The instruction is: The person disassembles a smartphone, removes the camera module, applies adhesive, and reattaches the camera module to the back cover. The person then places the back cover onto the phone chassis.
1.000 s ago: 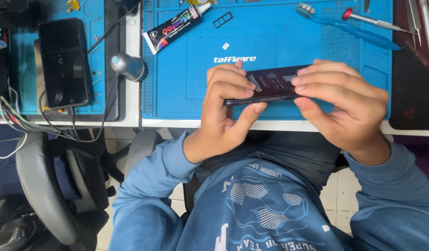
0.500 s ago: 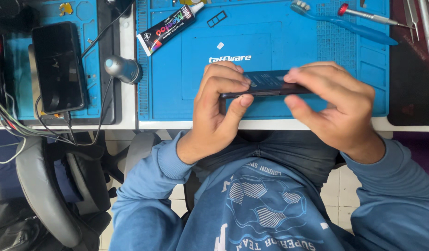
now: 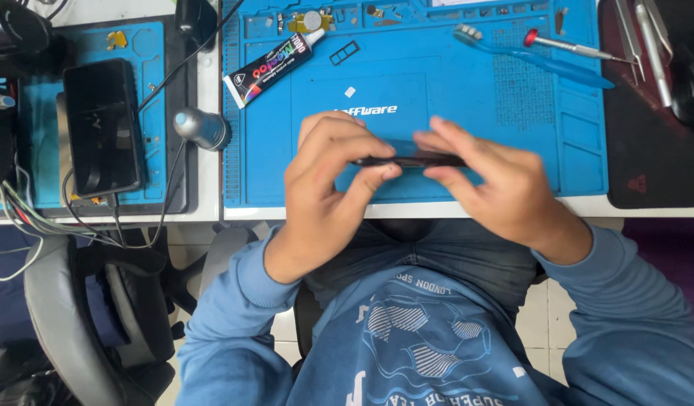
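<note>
Head view. Both hands raised over the near edge of the blue repair mat, which lies on the bench. Left hand and right hand pinch a dark smartphone between them, seen edge-on and level. Left grip: thumb under, fingers over the phone's left end, holding it. Right grip: fingers over the right end, holding it.

Far left on the mat: glue tube, black with a white nozzle, lying aslant. Just right of it, a small black SIM tray. Far right: blue toothbrush and red-tipped screwdriver, near each other. Left of the mat: second dark phone, flat on a smaller blue pad.
</note>
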The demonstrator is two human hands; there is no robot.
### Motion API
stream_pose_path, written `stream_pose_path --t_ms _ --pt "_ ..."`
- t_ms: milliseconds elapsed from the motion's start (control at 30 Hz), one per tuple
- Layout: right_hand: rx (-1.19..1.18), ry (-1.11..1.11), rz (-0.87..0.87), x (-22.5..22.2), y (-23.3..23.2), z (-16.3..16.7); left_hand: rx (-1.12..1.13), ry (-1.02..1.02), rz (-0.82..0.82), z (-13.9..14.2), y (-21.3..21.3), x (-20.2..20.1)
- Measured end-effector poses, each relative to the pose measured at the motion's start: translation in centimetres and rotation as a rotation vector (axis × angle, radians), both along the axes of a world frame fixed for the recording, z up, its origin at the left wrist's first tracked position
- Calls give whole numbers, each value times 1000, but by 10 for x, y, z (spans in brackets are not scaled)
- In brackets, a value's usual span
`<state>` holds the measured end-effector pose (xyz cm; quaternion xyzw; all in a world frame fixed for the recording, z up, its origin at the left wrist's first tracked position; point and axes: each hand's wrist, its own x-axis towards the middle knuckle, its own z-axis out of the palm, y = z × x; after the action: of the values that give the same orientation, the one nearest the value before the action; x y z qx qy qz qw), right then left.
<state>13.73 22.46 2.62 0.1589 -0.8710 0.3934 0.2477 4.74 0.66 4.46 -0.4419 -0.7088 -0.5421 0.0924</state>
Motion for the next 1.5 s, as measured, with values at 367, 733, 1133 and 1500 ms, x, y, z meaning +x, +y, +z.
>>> stream_pose_path --t_ms 367,733,1133,1500 --pt "-555 -207 57 -2 -13 -47 602 -679 -343 -39 13 13" --pt "-55 -27 30 23 -1 30 437 -538 -426 -46 10 24" --pt "-643 -58 -31 25 14 -14 51 -153 -42 -19 10 13" --pt "-665 -5 229 1 31 -22 501 -637 -317 -48 11 -1"
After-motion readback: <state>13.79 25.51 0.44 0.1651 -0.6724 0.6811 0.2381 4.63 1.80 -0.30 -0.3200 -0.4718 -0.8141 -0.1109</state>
